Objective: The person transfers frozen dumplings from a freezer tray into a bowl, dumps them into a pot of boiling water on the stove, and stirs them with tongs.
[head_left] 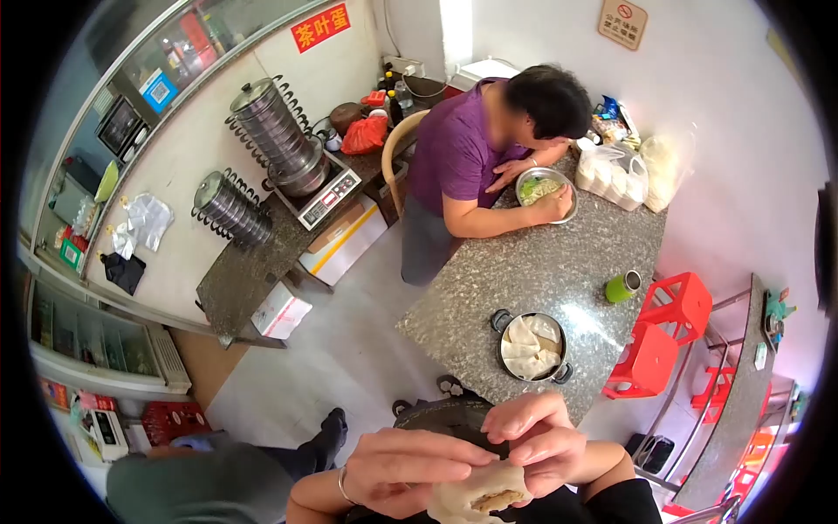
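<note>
Close to my body, my left hand (401, 467) and my right hand (548, 441) hold a pale, soft-skinned dumpling (471, 496) between them. Brownish filling shows through an opening in its side. The left fingers lie across its top left, while the right thumb and fingers pinch its upper right edge. A bracelet circles my left wrist. Beyond my hands, a round two-handled steamer pan (564, 346) stands on the speckled stone table (463, 297), with flat, folded white pieces inside.
Across the table, a person in a purple shirt (454, 140) eats from a metal bowl (524, 194). A green bottle (622, 286) and plastic bags (611, 175) stand on the table. Red stools (646, 358) are to the right. Stacked steamers (279, 140) stand left; another person (201, 480) is lower left.
</note>
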Available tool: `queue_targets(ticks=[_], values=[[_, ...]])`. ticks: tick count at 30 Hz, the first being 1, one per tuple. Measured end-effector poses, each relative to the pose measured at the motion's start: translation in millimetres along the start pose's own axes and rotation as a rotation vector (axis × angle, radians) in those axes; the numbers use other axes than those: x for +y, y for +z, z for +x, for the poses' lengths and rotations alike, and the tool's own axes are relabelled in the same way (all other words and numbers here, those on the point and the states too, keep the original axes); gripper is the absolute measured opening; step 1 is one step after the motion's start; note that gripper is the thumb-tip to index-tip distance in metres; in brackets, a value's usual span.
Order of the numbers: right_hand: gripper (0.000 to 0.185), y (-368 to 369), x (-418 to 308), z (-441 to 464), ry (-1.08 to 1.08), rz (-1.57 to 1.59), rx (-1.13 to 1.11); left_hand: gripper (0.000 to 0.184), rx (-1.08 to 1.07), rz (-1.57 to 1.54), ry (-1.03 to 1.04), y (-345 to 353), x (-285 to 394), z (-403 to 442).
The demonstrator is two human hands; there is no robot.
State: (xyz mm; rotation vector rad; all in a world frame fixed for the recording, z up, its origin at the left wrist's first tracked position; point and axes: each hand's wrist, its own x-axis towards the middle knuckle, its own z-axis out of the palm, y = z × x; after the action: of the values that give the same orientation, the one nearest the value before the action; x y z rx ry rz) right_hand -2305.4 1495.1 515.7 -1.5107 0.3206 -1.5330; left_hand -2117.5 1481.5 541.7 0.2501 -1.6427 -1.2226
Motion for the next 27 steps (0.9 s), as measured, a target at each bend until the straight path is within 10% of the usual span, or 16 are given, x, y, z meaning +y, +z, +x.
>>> queue_targets(ticks=[27], values=[[0.025, -35.5, -46.2, 5.1, -0.170, -0.153, 0.194, 0.027, -0.141, -0.137, -0.076, 32.3, -16.4, 59.8]])
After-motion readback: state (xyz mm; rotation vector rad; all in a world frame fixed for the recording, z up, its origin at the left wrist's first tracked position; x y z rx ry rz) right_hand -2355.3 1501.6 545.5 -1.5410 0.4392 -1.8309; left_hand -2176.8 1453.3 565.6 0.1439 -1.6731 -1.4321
